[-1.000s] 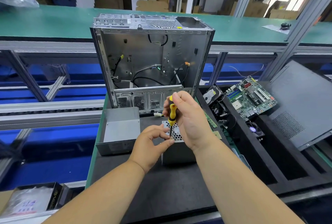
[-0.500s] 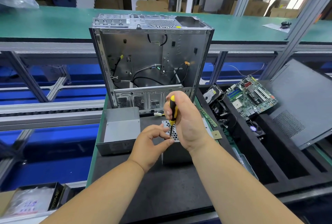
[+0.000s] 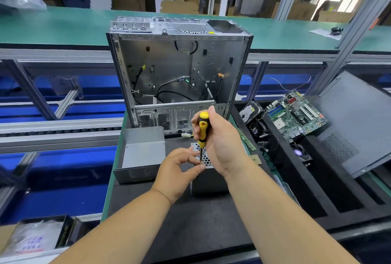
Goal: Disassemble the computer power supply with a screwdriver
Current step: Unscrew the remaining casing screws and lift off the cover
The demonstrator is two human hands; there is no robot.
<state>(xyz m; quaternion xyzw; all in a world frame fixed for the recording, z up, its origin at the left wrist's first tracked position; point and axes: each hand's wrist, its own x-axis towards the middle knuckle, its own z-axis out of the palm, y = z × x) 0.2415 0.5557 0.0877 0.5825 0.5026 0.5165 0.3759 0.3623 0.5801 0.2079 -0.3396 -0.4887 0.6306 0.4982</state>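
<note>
The screwdriver (image 3: 202, 129) I hold has a yellow-and-black handle. The power supply (image 3: 204, 157) below is grey with a honeycomb grille. At twelve o'clock stands the silver case (image 3: 179, 73); at two o'clock, a green motherboard (image 3: 296, 115).

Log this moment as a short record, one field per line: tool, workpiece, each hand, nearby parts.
tool: screwdriver, yellow and black, upright, tip on the grille
workpiece: power supply, perforated grille facing up
right hand: grips the screwdriver handle
left hand: fingertips pinch at the screwdriver tip
behind: open computer case
left: metal cover
right: motherboard
</note>
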